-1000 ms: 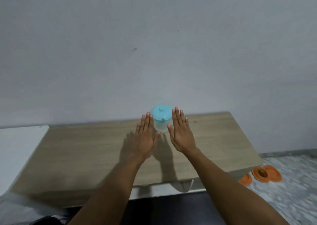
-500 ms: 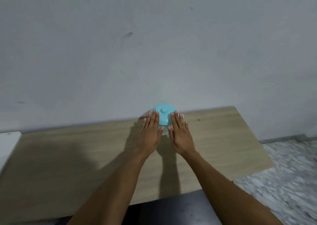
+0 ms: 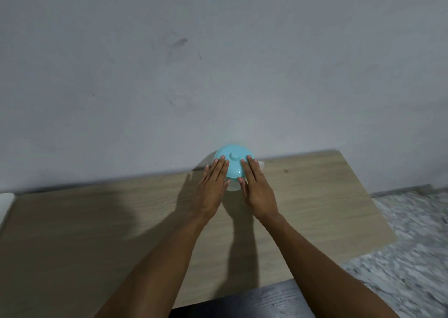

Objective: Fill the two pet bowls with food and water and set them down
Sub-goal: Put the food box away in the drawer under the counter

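Observation:
A clear plastic container with a turquoise lid stands at the back of the wooden table, close to the wall. My left hand reaches to its left side, fingers straight, fingertips over the lid's left edge. My right hand is at its right side, fingers straight, fingertips over the lid's right edge. The container's body is mostly hidden between my hands. No pet bowls are in view.
A grey wall rises right behind the table. A white surface adjoins the table at the far left. Speckled grey floor lies to the right. A dark surface sits below the table's near edge.
Both hands have moved forward from in front of the container to its two sides, fingertips now over the lid. The camera came closer and turned left; the orange bowls on the floor left the view.

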